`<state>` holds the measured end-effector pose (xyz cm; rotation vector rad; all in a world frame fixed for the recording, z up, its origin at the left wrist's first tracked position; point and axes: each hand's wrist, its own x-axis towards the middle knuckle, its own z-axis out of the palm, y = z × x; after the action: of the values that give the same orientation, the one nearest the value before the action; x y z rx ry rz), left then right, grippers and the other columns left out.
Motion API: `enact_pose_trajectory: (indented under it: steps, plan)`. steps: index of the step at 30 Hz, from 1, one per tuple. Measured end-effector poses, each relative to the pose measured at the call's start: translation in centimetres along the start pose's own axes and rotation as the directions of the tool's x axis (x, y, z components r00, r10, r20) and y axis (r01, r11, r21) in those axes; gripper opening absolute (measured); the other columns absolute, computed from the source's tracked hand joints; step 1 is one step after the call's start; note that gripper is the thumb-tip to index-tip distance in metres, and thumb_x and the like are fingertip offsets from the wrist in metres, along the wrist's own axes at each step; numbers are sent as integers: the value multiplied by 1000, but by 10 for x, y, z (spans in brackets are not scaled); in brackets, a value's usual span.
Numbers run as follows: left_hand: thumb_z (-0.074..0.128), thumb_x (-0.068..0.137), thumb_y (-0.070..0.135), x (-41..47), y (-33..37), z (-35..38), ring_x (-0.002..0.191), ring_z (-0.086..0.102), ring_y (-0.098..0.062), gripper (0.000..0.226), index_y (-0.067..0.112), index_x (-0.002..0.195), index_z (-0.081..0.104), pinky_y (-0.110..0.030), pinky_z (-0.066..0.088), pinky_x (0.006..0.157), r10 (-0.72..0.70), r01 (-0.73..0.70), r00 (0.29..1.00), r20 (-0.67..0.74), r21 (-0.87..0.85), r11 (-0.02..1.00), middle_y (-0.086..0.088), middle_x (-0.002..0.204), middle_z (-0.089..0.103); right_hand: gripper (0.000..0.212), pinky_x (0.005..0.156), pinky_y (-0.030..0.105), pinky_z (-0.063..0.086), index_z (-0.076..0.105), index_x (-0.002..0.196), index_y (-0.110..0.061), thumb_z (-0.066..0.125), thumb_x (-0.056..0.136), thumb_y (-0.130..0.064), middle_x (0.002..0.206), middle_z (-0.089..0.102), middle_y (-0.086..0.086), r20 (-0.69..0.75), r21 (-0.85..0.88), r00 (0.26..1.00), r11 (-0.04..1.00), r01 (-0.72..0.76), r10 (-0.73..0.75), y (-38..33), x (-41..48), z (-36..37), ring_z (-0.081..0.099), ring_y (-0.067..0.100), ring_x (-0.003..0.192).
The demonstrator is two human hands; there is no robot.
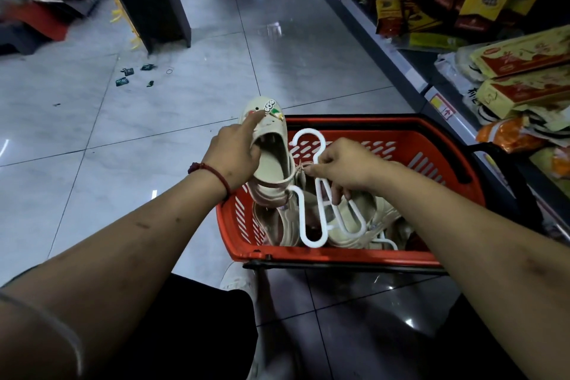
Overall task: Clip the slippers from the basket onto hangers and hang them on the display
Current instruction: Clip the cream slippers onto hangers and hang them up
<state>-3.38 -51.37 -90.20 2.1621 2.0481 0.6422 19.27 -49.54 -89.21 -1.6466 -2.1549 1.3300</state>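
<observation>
My left hand point(234, 153) grips a cream slipper point(273, 145) with small charms on its toe, held tilted above the left end of the red basket point(444, 170). My right hand point(345, 168) pinches a white plastic hanger point(314, 219) by its stem, beside the slipper's heel strap. The hanger's hook points up and its two loops hang down into the basket. Several more cream slippers point(364, 225) lie in the basket under my hands, and part of another white hanger point(390, 244) shows near the front wall.
A shelf point(410, 71) of yellow and red boxed and bagged goods runs along the right. A dark display stand point(148, 0) with yellow hooks stands at the far left. Small green scraps point(126, 75) litter the glossy tiled floor. My shoe and leg are below the basket.
</observation>
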Motion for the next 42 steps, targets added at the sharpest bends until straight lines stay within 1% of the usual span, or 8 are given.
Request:
enact_pose_trajectory:
  steps: [13,16,19,24,28,33,37,42]
  plan:
    - [59,87,15,-9,21,0,95,63,-26,53,27,138,54,-27,38,72,194,-177,950,245,-90,980,-5,95,66,38,42,31,48,64,79,3,60,99,-28,60,66,20,-475,322,879,937,136,36,-4,6,-18,64,25,41]
    - [57,92,10,-14,21,2,69,61,-3,42,30,128,56,-28,44,62,220,-145,893,394,-210,967,11,73,56,37,39,23,42,63,71,-4,59,99,-28,52,63,13,-447,333,890,940,75,87,5,6,-19,58,18,36]
    - [52,94,6,-16,17,5,57,57,-15,42,34,126,46,-43,53,65,195,-72,823,534,-244,967,2,70,55,43,41,24,42,55,60,-10,60,99,-28,47,60,8,-449,293,886,956,23,116,15,10,-13,59,20,36]
    - [66,86,2,-16,15,-3,60,54,-1,76,39,144,34,-23,48,62,187,120,663,725,-350,929,1,88,49,42,48,30,43,54,63,-9,62,97,-33,48,64,15,-307,239,945,970,-39,113,22,15,-6,64,33,48]
    - [78,85,26,-16,13,0,66,62,5,65,40,139,45,-17,50,66,164,163,724,671,-397,903,11,89,55,35,45,30,43,60,70,-7,64,96,-29,57,67,21,-84,195,991,977,-91,109,16,13,-2,63,37,56]
    - [66,94,30,-12,11,2,79,72,-29,31,31,124,62,-50,61,75,61,316,781,622,-477,820,-10,94,69,35,35,20,37,56,68,-6,60,98,-23,40,58,9,32,60,982,981,-186,184,9,4,2,54,20,33]
    - [63,96,30,-14,14,11,70,72,-36,28,20,121,57,-47,63,66,-64,511,746,662,-509,692,-34,96,69,24,33,17,35,61,80,-2,58,98,-18,40,59,9,30,33,973,973,-230,229,9,6,3,50,14,26]
    - [71,88,42,-16,12,24,76,73,-43,51,17,125,46,-47,63,64,-157,675,678,718,-523,521,-26,86,73,19,35,19,36,61,82,-1,57,96,-13,42,60,10,30,48,965,964,-262,261,17,11,1,50,16,28]
